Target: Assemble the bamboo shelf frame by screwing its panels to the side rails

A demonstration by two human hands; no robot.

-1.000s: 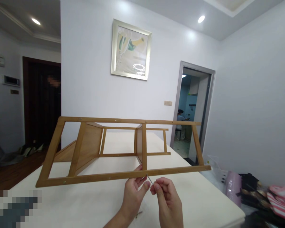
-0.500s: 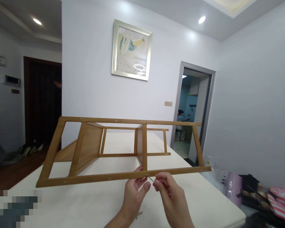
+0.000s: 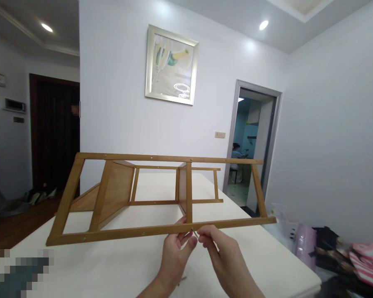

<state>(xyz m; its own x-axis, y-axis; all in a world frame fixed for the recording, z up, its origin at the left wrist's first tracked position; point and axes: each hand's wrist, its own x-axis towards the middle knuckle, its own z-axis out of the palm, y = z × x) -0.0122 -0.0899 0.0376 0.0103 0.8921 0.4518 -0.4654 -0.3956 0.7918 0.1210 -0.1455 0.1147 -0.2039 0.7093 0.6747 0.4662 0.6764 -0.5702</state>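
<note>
A light brown wooden frame [image 3: 112,233], like a small shelf unit, lies on its side on the white table. My left hand [image 3: 175,252] is closed around its near lower rail below an upright bar, with some fingers behind the rail and the thumb in front. My right hand [image 3: 220,248] pinches a thin metal rod [image 3: 195,234] between thumb and fingertips. The rod's far end touches the rail close to where the upright meets it. Whether it is a screw or a hex key I cannot tell. Small metal pieces [image 3: 182,280] lie on the table below my hands.
The white table [image 3: 267,265] reaches back toward the wall. Beyond its right edge are a pink-purple wrapped bundle [image 3: 305,246] and striped fabric [image 3: 368,265]. A person [image 3: 236,155] sits beyond the doorway. A pixelated dark patch covers the lower left corner.
My right hand has shifted slightly left along the rod, nearer the rail, and less of the rod shows. My left hand and the wooden frame stay where they were.
</note>
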